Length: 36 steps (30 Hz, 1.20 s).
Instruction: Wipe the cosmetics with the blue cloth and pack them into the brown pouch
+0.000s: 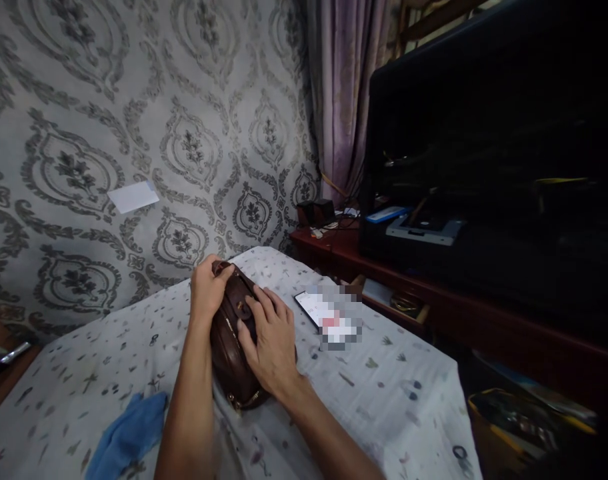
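Note:
A dark brown leather handbag (234, 340) lies on the patterned white bedsheet (344, 413), with a zip along its side and a small gold-coloured clasp on its flap. At the bag's far end, my left hand (208, 287) is closed around the edge, thumb over the top. My right hand (274, 337) rests across the flap beside the clasp, its fingers spread and slightly bent. The bag's right side is partly hidden beneath that hand. To the right of the hand is a phone (319, 313) with a lit screen, partly blurred out.
A blue cloth (131, 433) lies crumpled at the lower left. Along the right runs a dark red desk (329, 247) with an open drawer (399, 303) and a large black screen (484, 147). A wallpapered wall (184, 120) stands behind the bed. Someone's arm (9, 360) shows at the left edge.

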Each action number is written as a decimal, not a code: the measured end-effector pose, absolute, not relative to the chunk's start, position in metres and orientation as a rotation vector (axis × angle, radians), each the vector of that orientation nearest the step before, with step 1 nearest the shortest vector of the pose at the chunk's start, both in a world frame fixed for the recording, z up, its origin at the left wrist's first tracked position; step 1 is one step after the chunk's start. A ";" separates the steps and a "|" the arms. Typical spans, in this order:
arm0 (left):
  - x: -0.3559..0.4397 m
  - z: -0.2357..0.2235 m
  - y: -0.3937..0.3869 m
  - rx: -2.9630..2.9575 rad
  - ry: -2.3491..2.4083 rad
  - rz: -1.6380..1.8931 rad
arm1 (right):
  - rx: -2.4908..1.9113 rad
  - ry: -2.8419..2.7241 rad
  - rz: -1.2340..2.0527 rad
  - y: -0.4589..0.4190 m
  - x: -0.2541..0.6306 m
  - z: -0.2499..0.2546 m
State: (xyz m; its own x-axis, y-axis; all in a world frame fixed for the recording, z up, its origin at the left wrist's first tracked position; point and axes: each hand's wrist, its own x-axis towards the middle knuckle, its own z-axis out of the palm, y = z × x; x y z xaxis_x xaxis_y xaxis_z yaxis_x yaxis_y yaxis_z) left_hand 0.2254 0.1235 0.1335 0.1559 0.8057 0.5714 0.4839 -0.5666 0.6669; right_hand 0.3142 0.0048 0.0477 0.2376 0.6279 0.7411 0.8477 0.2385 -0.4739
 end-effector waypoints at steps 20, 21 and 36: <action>0.225 0.141 0.111 2.166 1.093 1.235 | -1.457 -1.460 -0.305 0.007 0.316 0.046; 0.224 0.141 0.112 2.177 1.088 1.224 | -1.453 -1.456 -0.308 0.007 0.316 0.046; 0.223 0.140 0.114 2.192 1.115 1.160 | -1.284 -1.364 -0.292 0.008 0.317 0.045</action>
